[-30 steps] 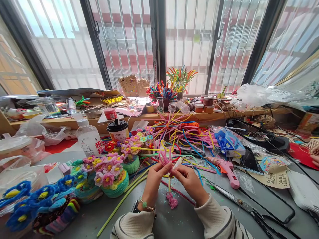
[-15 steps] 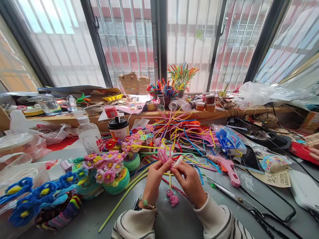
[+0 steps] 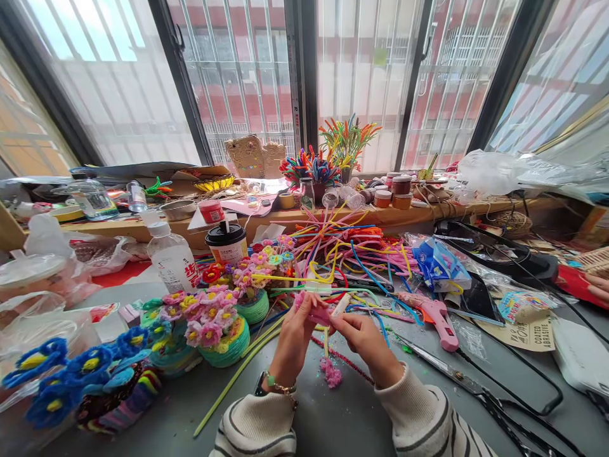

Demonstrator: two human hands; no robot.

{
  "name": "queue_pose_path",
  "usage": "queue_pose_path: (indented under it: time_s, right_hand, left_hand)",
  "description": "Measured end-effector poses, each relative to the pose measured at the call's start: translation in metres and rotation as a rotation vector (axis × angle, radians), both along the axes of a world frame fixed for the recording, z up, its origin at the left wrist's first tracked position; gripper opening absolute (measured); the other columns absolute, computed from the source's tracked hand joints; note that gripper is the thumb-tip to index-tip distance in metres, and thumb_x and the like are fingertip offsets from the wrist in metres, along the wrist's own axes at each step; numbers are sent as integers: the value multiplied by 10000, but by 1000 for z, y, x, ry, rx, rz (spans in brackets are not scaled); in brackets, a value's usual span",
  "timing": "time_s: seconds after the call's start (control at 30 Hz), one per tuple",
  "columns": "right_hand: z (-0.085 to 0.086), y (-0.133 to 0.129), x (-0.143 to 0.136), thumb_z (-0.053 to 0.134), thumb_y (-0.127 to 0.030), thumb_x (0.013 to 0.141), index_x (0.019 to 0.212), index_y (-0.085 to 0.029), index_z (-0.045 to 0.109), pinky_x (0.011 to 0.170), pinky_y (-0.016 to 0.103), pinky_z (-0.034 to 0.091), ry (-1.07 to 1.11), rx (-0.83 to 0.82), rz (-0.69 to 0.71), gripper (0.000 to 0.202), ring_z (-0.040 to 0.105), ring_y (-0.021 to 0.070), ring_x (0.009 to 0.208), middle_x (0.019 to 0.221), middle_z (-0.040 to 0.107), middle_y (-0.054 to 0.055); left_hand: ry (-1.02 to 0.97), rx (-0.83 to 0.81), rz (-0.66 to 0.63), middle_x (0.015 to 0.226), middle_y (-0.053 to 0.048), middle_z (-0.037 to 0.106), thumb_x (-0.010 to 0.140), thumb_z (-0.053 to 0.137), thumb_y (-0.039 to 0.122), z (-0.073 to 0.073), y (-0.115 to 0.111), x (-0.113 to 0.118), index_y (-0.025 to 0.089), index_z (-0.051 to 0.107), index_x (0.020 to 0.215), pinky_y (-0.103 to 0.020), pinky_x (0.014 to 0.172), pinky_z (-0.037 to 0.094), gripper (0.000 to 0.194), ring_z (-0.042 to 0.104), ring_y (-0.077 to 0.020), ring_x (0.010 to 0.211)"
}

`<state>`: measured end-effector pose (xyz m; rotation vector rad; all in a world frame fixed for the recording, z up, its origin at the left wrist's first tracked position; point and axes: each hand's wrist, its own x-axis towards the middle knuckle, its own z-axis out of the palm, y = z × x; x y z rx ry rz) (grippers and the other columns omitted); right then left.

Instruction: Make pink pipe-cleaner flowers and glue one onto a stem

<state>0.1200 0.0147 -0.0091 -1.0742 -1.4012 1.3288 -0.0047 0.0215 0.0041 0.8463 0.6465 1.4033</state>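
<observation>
My left hand is closed around a bunch of pink pipe cleaners above the middle of the table. My right hand pinches the right end of the same pink bunch. Just past my right fingertips shows a small white stick-like piece; whether it is held or lies behind, I cannot tell. Below the hands, a fuzzy pink clump rests on the grey table, with a pale yellow strip running up from it. A dark red tinsel stem lies beside it.
Pipe-cleaner flower pots crowd the left, near a water bottle. Loose pipe cleaners heap behind my hands. At right lie a pink glue gun and large scissors. Another person's hand touches something red at the far right.
The pink pipe cleaners, upright in a loop before, now lie lower and more level between my hands. My left fingers have folded over them, and my right hand has shifted slightly.
</observation>
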Motion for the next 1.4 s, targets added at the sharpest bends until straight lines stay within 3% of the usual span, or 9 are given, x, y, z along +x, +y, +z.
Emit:
queue_pose_path:
  time_s: [0.1,0.2,0.5,0.7,0.93,1.17,1.27,1.4]
  right_hand:
    - [-1,3,5,526,-444,674,578,-146,557,377,221,83,132,-166,-45,314,122,40,367,398,199,-93]
    - [1,4,9,549,-431,659,575,-143,539,380,220,57,199,-194,-52,300,96,36,377,412,168,-101]
    - [3,2,7,573,-409,649,598,-140,534,385,211,39,368,-306,-17,276,72,40,405,441,182,-100]
    - [6,-1,4,586,-398,639,613,-133,540,381,205,46,422,-325,-47,270,76,38,405,440,188,-101]
    - [3,3,16,577,-388,648,607,-132,539,369,193,37,410,-268,-62,262,69,38,404,437,166,-104]
    - [-2,0,11,590,-363,658,630,-122,557,345,154,62,596,-416,122,244,90,26,389,425,203,-101]
    - [-3,-3,4,584,-356,674,642,-119,562,338,143,70,642,-424,138,240,83,21,383,421,219,-102]
    - [0,-6,-3,597,-359,664,648,-128,563,335,146,101,608,-369,145,234,135,17,372,429,261,-94]
  left_hand:
    - [218,-26,108,628,28,498,691,556,322,-4,1,0,147,557,708,-152,514,352,176,440,-55,554]
    - [284,-55,45,514,62,455,649,598,311,-4,2,-4,149,570,726,-141,390,273,181,350,-24,415]
    - [20,-167,115,776,-8,628,582,655,217,0,1,-7,143,646,731,-162,591,458,167,553,-63,603]
    - [-91,-138,145,732,-7,627,596,650,248,0,1,-6,131,642,720,-161,582,483,171,571,-70,586]
    - [32,-109,-78,686,8,593,621,637,179,8,-4,-4,131,621,768,-187,604,484,155,555,-66,583]
    - [-40,-93,-41,828,-5,602,632,622,138,4,-3,-7,162,610,845,-146,634,444,215,552,-62,694]
    - [110,-35,-118,856,-37,610,660,599,177,3,-4,-6,162,601,903,-171,588,429,244,550,-100,723]
    - [277,12,-185,860,-67,634,685,574,227,2,-5,0,132,621,879,-253,717,415,221,559,-156,786]
